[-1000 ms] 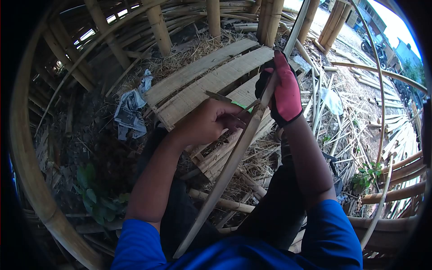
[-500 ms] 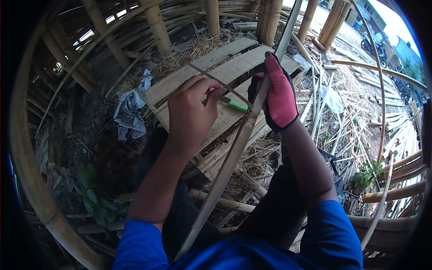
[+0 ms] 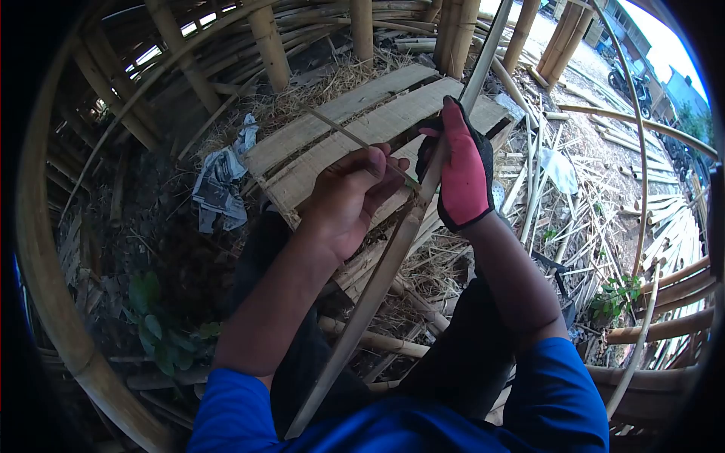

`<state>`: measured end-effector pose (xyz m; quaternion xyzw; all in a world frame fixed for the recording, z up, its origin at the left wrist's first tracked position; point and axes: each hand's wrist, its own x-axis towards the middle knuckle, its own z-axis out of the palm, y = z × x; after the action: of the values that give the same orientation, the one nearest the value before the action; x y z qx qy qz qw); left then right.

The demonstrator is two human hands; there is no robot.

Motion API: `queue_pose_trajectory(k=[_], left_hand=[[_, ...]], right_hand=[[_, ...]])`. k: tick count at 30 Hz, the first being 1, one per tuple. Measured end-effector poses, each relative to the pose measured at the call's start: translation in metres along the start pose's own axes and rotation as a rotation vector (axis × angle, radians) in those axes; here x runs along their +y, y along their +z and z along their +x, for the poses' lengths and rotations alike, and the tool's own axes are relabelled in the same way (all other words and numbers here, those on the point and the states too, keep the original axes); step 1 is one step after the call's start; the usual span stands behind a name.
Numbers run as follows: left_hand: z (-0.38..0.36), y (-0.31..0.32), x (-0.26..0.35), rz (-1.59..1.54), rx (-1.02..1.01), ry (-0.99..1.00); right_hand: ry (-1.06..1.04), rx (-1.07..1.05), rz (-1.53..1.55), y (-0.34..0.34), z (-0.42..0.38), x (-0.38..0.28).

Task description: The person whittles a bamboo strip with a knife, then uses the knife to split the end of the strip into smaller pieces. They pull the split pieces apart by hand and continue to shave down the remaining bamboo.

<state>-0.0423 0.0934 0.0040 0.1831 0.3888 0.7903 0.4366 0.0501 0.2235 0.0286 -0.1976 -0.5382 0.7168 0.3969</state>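
A long split bamboo pole slants from near my lap to the upper right. My right hand, in a pink and black glove, is wrapped round it above a node. Bare and turned partly palm up, my left hand has its fingers closed on a thin bamboo strip. That strip crosses in front of the slatted wooden platform, its lower end meeting the pole close to the node. A small bit of green shows beside that end, mostly hidden by my left fingers.
Crumpled printed paper or cloth lies left of the platform. Upright bamboo posts stand behind it, and a curved bamboo pole borders the left. Bamboo pieces litter the ground at right, near a leafy plant.
My left hand has rolled over from back up to partly palm up and shifted slightly right. The green object is now mostly hidden. My right hand has dropped slightly.
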Motion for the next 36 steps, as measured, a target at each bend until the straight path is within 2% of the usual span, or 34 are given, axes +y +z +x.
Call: queue_pose_trajectory(k=[3, 7, 9, 13, 15, 16, 18, 21, 23, 25, 27, 30, 36], left_hand=[[0.005, -0.004, -0.009, -0.178, -0.05, 0.052], [0.01, -0.006, -0.009, -0.165, -0.066, 0.07], [0.015, -0.011, -0.006, -0.239, -0.276, 0.054], [0.009, -0.003, 0.01, -0.092, -0.285, 0.045], [0.0, 0.007, 0.019, 0.151, -0.151, 0.04], [-0.003, 0.01, 0.018, 0.153, -0.153, 0.037], [-0.005, 0.014, 0.016, 0.502, -0.046, 0.137], [-0.008, 0.015, 0.016, 0.55, 0.018, 0.091], [-0.006, 0.008, 0.02, 0.559, -0.006, 0.02], [-0.007, 0.004, 0.026, 0.568, -0.029, -0.049], [-0.011, 0.006, 0.033, 0.459, -0.022, -0.102], [-0.013, 0.004, 0.028, 0.291, 0.021, -0.006], [-0.024, 0.014, 0.024, 0.123, 0.127, 0.006]], right_hand=[[0.013, -0.034, -0.008, -0.002, 0.001, 0.001], [0.055, -0.086, 0.003, -0.008, 0.002, 0.006], [0.044, -0.078, -0.031, -0.006, 0.0, 0.006], [-0.007, -0.018, -0.006, 0.005, -0.009, 0.0], [-0.02, -0.01, -0.033, 0.0, -0.003, 0.009], [-0.029, -0.002, -0.062, -0.003, -0.001, 0.013], [-0.01, 0.002, -0.074, -0.007, 0.0, 0.018], [-0.04, 0.031, -0.109, -0.008, 0.004, 0.024], [-0.091, 0.061, -0.13, -0.007, 0.003, 0.022], [0.03, 0.082, -0.206, -0.004, -0.003, 0.011], [0.006, 0.09, -0.218, -0.001, -0.004, 0.011], [-0.027, 0.089, -0.205, 0.0, -0.007, 0.006], [-0.011, 0.092, -0.157, 0.001, -0.01, 0.006]])
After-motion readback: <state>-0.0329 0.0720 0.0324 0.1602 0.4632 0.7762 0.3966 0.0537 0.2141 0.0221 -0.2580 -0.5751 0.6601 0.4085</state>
